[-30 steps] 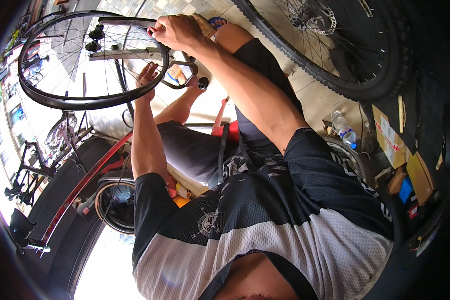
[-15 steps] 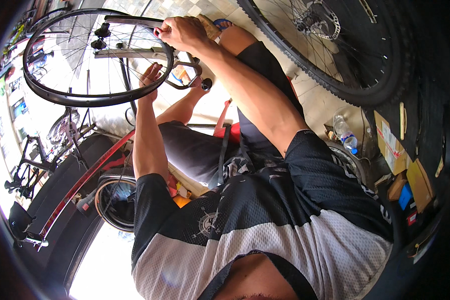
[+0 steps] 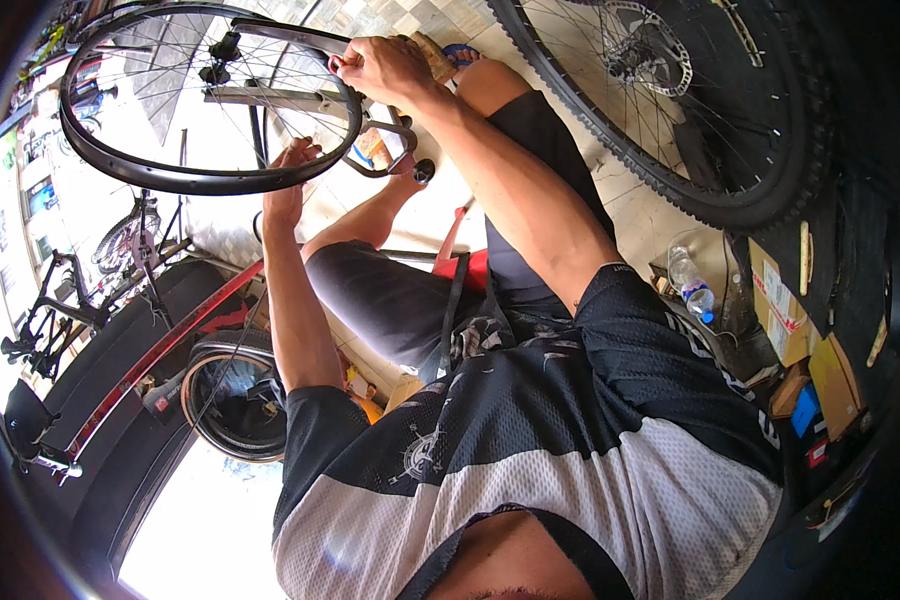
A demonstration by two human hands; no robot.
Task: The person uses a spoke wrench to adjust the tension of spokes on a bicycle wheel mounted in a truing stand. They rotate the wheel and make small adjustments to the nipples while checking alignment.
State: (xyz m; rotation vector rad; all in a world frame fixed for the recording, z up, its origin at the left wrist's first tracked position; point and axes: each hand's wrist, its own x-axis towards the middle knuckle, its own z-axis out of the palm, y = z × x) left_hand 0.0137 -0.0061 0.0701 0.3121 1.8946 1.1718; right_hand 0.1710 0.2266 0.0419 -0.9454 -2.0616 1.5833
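Note:
A bare black bicycle rim (image 3: 195,184) laced with thin spokes is mounted between the arms of a grey metal truing stand (image 3: 270,97), its black hub (image 3: 220,62) between them. My right hand (image 3: 390,72) is closed at the rim's right side, pinching a small red spoke wrench (image 3: 335,64); its tip against the spokes is too small to make out. Below and to the left, my left hand (image 3: 285,190) is beside the lower right of the rim. Its fingers are loosely bent, apart and seemingly empty, partly hidden behind the rim.
A large knobby-tyred wheel (image 3: 660,185) with a disc rotor stands at upper right. Near it are a plastic bottle (image 3: 690,280) and cardboard pieces (image 3: 782,310). To the left are a red bike frame tube (image 3: 155,365), a tan-walled tyre (image 3: 192,400) and a black frame (image 3: 65,300).
The view has shifted slightly, moving the wheel and stand a little right in the picture. My left hand has dropped slightly along the rim, fingers more bent; my right hand keeps its pinch.

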